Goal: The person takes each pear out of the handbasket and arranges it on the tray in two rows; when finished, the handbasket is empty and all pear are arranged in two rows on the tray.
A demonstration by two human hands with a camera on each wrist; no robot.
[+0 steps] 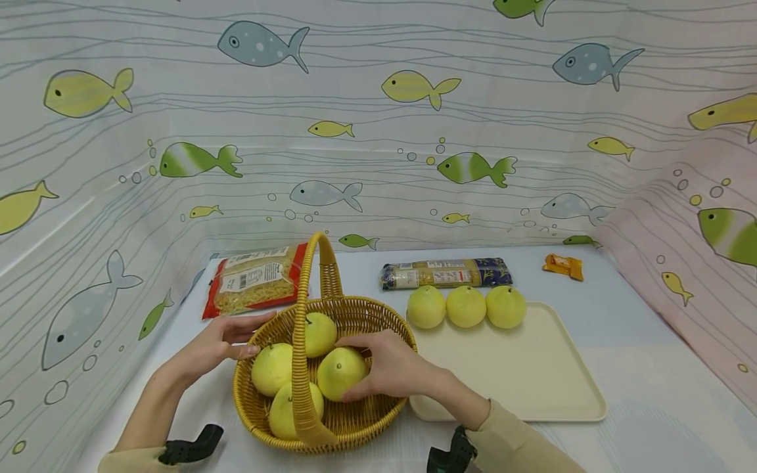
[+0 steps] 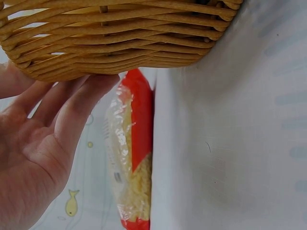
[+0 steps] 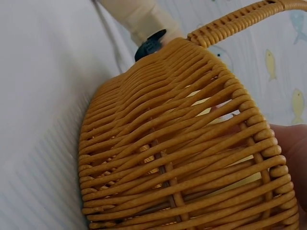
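Observation:
A wicker basket (image 1: 378, 315) with a tall arched handle stands at the front, left of centre. Several round yellow-green fruits, apples or pears, lie inside it. My right hand (image 1: 393, 369) reaches over the basket's right side, thumb and fingers around the rightmost fruit (image 1: 341, 373) in there. At the upper left rim, my left hand (image 1: 227, 338) holds the basket, thumb over the edge and fingers along the outer wall. From the left wrist, those fingers (image 2: 76, 108) touch the weave (image 2: 144, 43). Wicker hides most of the right hand (image 3: 290, 143) in the right wrist view.
Right of the basket lies a cream tray (image 1: 508, 381), with three similar fruits (image 1: 466, 307) in a row along its back edge. Behind are a red-edged pasta bag (image 1: 257, 279), a blue-ended pasta packet (image 1: 446, 273) and an orange wrapper (image 1: 563, 266). A fish-patterned curtain surrounds the table.

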